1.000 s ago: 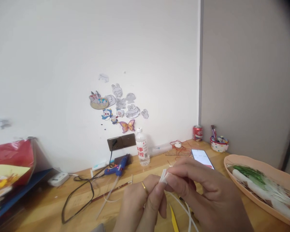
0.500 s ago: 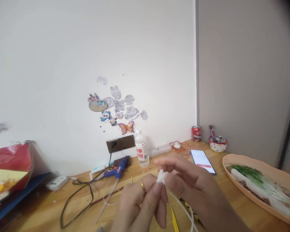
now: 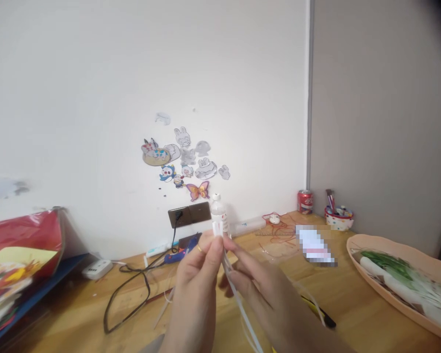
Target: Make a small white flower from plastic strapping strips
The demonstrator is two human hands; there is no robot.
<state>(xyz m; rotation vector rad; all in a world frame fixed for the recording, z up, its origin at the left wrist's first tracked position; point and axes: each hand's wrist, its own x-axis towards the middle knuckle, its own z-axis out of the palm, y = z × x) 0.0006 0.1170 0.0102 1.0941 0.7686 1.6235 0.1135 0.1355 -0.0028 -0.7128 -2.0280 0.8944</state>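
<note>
We are holding the white strip (image 3: 238, 296) above the counter (image 3: 132, 314), its doubled end pointing up, its length slanting down rightward. Our left hand (image 3: 196, 287) is clamping its fingers on that end; whether our right hand's (image 3: 260, 284) fingers are gripping, we cannot tell. The bottle (image 3: 219, 213) is standing behind; the tray's (image 3: 371, 296) rim is curving well to the right.

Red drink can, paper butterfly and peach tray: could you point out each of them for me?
Red drink can (image 3: 305, 203), head view: middle of its side.
Paper butterfly (image 3: 198, 191), head view: its middle, between the wings.
Peach tray (image 3: 407, 251), head view: bare inside of its far wall.
</note>
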